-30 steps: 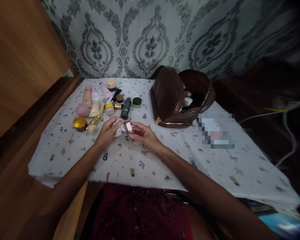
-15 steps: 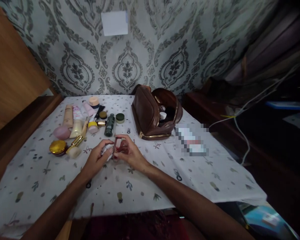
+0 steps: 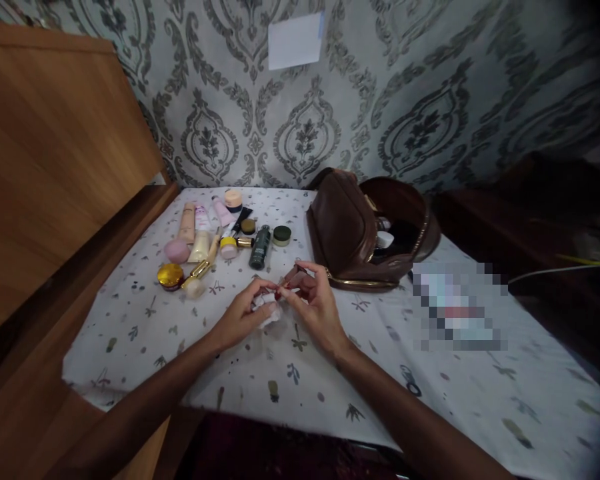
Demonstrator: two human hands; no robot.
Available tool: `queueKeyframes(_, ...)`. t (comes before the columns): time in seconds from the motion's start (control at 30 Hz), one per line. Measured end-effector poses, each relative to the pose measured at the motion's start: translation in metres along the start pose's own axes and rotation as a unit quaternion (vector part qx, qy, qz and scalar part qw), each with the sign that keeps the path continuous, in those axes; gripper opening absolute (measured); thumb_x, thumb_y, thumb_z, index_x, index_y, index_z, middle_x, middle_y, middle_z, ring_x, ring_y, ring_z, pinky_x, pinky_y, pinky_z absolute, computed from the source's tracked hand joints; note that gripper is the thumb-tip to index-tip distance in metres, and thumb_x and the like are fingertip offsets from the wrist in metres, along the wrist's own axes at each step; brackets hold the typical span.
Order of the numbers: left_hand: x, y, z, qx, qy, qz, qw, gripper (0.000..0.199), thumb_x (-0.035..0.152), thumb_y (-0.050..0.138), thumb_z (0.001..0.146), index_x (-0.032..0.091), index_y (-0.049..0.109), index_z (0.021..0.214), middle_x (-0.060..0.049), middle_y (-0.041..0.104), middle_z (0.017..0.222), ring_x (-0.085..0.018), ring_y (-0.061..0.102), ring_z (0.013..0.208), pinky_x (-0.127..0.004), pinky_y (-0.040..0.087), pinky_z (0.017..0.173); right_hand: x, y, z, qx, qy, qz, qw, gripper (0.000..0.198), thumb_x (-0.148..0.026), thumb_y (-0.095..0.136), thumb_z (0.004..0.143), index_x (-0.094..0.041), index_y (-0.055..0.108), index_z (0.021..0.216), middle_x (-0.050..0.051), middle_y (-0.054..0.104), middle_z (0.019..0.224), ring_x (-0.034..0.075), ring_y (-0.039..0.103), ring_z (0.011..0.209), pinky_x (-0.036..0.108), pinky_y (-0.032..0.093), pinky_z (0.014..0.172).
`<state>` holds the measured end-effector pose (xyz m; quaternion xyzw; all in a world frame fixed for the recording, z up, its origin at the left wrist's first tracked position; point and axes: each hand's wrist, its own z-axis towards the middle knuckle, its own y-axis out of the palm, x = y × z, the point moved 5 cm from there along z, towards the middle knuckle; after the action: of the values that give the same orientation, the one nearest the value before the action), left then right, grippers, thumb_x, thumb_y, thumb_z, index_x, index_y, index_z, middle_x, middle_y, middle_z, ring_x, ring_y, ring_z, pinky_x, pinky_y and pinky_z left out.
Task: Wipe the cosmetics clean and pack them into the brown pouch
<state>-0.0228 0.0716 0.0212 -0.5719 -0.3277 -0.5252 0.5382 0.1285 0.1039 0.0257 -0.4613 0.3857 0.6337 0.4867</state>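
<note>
My left hand [image 3: 243, 317] is closed around a crumpled white tissue [image 3: 269, 315]. My right hand [image 3: 320, 310] pinches a small reddish-brown rectangular case [image 3: 291, 275], tilted and partly covered by the fingers; its exact kind is unclear. Tissue and case meet or nearly meet between both hands, low over the table's middle. Just beyond them a dark green bottle [image 3: 261, 247] lies on the cloth, beside a jar with a green lid [image 3: 281, 235]. To the right of these sits an unzipped brown leather bag [image 3: 347, 227] with a white-capped item [image 3: 384, 240] inside.
Left of the bottle are several cosmetics, among them a beige tube [image 3: 187, 223], a pink sponge [image 3: 177, 251], a gold round case [image 3: 171, 276] and a brush [image 3: 195, 287]. A blurred-out flat object [image 3: 457, 307] lies right of the bag. A wooden panel [image 3: 65, 127] borders the left side.
The view has swung left, so everything sits farther right in the picture. In my right hand the case has tipped from upright to slanted. Both hands keep their hold.
</note>
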Motion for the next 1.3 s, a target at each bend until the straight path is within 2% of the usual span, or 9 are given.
queueKeyframes(0.13,0.01,0.006,0.004,-0.002,-0.002,-0.033,0.999,0.034,0.042,0.061,0.089,0.02,0.057,0.114,-0.007,0.066,0.112,-0.023,0.06,0.11,-0.031,0.049,0.09,-0.01,-0.009,-0.004,0.008,-0.004,-0.012,1.0,0.045,-0.035,0.073,0.083,-0.028,0.046,0.119,0.0,0.065,0.089,0.018,0.064,0.082,0.033,0.05,0.073)
queueKeyframes(0.3,0.033,0.021,0.013,-0.072,0.015,0.015,0.997,0.031,0.038,0.058,0.091,0.02,0.061,0.116,-0.006,0.068,0.108,-0.021,0.063,0.094,-0.028,0.049,0.073,-0.015,-0.036,-0.008,0.007,0.031,0.043,0.999,0.044,-0.037,0.075,0.081,-0.029,0.048,0.115,-0.001,0.068,0.084,0.017,0.066,0.075,0.03,0.05,0.065)
queueKeyframes(0.37,0.041,0.029,0.019,-0.097,0.033,0.039,0.994,0.03,0.036,0.056,0.092,0.02,0.061,0.116,-0.006,0.069,0.108,-0.02,0.064,0.09,-0.028,0.049,0.072,-0.017,-0.049,-0.011,0.018,0.037,0.056,0.998,0.043,-0.037,0.076,0.08,-0.029,0.049,0.113,-0.002,0.068,0.083,0.017,0.066,0.074,0.028,0.049,0.06)
queueKeyframes(0.6,0.067,0.061,0.047,-0.143,0.154,0.09,0.974,0.031,0.029,0.052,0.094,0.022,0.058,0.124,-0.01,0.067,0.121,-0.023,0.064,0.111,-0.036,0.048,0.095,-0.032,-0.097,-0.018,0.061,0.057,0.02,0.996,0.044,-0.041,0.078,0.078,-0.028,0.053,0.112,-0.002,0.068,0.077,0.014,0.06,0.059,0.028,0.05,0.053)
queueKeyframes(0.8,0.076,0.093,0.075,-0.144,0.172,0.142,0.964,0.05,0.031,0.051,0.095,0.022,0.043,0.143,-0.013,0.06,0.135,-0.028,0.06,0.119,-0.041,0.048,0.099,-0.061,-0.139,-0.017,0.137,-0.004,-0.045,0.989,0.045,-0.043,0.078,0.078,-0.029,0.052,0.111,-0.001,0.066,0.075,0.017,0.063,0.061,0.03,0.051,0.053)
queueKeyframes(0.9,0.073,0.107,0.091,-0.128,0.144,0.168,0.967,0.062,0.033,0.053,0.094,0.021,0.032,0.15,-0.014,0.064,0.125,-0.028,0.065,0.107,-0.041,0.051,0.091,-0.076,-0.157,-0.016,0.176,-0.032,-0.083,0.98,0.042,-0.043,0.076,0.081,-0.028,0.052,0.112,-0.003,0.064,0.07,0.015,0.06,0.057,0.028,0.05,0.052)
queueKeyframes(1.0,0.073,0.121,0.102,-0.157,0.105,0.201,0.961,0.068,0.033,0.053,0.093,0.018,0.024,0.153,-0.014,0.068,0.114,-0.028,0.068,0.095,-0.041,0.052,0.083,-0.089,-0.174,-0.013,0.21,-0.062,-0.126,0.968,0.041,-0.042,0.074,0.082,-0.027,0.05,0.112,-0.003,0.063,0.071,0.015,0.062,0.058,0.027,0.05,0.05)
queueKeyframes(1.13,0.074,0.132,0.105,-0.206,0.074,0.196,0.956,0.059,0.029,0.05,0.094,0.018,0.029,0.148,-0.013,0.069,0.115,-0.028,0.068,0.1,-0.04,0.053,0.084,-0.105,-0.193,-0.004,0.248,-0.127,-0.19,0.941,0.04,-0.038,0.077,0.08,-0.025,0.053,0.11,-0.002,0.065,0.079,0.014,0.064,0.061,0.027,0.053,0.053)
queueKeyframes(1.3,0.065,0.136,0.104,-0.196,0.137,0.207,0.949,0.052,0.023,0.046,0.095,0.022,0.031,0.145,-0.012,0.062,0.133,-0.027,0.065,0.114,-0.042,0.054,0.091,-0.116,-0.202,0.011,0.238,-0.198,-0.31,0.899,0.038,-0.034,0.075,0.083,-0.026,0.055,0.115,0.001,0.068,0.087,0.018,0.07,0.072,0.03,0.058,0.061)
